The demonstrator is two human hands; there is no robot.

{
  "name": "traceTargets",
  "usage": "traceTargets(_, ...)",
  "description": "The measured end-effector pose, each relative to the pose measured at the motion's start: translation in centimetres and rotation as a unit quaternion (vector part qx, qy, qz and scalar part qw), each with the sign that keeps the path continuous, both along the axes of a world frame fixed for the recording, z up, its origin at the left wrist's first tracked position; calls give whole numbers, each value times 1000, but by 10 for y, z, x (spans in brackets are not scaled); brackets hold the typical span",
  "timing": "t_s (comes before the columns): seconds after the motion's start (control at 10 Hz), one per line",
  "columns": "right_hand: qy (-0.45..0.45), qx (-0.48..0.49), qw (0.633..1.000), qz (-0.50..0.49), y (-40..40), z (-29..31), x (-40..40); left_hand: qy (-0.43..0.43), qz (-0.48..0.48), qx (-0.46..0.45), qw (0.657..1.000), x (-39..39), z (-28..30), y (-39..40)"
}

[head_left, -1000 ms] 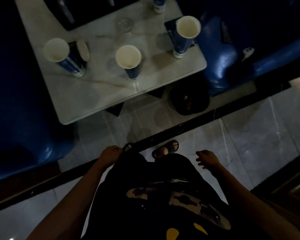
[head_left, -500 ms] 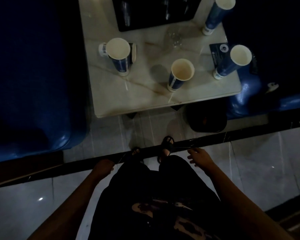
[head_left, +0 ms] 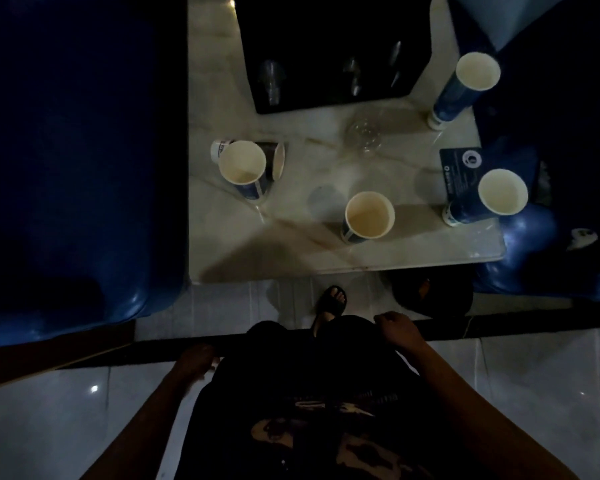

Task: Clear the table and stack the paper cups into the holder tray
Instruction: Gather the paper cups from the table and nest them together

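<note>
Several blue paper cups stand on a pale marble table (head_left: 291,251): one at the left (head_left: 243,166) with a tipped cup (head_left: 278,161) lying behind it, one near the front middle (head_left: 369,216), one at the right edge (head_left: 503,192) and one at the far right (head_left: 477,72). A black tray (head_left: 333,36) with clear glasses sits at the back. My left hand (head_left: 196,362) and right hand (head_left: 397,329) hang low by my hips, well short of the table, fingers loosely curled and holding nothing.
Blue padded seats flank the table, one on the left (head_left: 77,168) and one on the right (head_left: 551,265). A clear glass (head_left: 364,135) and a dark card (head_left: 463,168) lie on the table. A dark round bin (head_left: 433,292) stands under its front right corner.
The view has swung so the table sits closer and more centred. I have stepped toward it; both hands stay down at my sides.
</note>
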State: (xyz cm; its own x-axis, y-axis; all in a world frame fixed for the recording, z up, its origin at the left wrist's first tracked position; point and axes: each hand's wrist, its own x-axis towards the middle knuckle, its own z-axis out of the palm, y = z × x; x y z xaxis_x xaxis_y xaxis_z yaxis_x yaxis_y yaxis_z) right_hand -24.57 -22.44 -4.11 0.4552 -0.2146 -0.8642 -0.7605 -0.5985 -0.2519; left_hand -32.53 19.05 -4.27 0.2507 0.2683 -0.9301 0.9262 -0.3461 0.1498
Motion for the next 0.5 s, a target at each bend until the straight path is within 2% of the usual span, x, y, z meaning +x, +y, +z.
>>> traceTargets(0.1,-5,23,1000,-9,-8,-1,23,-44,0,42,998,36,15,-8)
traceTargets(0.2,-20,53,996,-68,-13,4,52,-104,-53,83,990,97,50,-1)
traceTargets(0.3,-15,76,987,-138,-13,10,65,-154,-85,121,977,130,61,16)
traceTargets(0.4,-13,85,970,-229,-10,13,79,-218,-196,182,939,218,95,42)
traceTargets(0.5,-18,94,951,-295,-4,17,84,-277,-237,195,910,272,114,48)
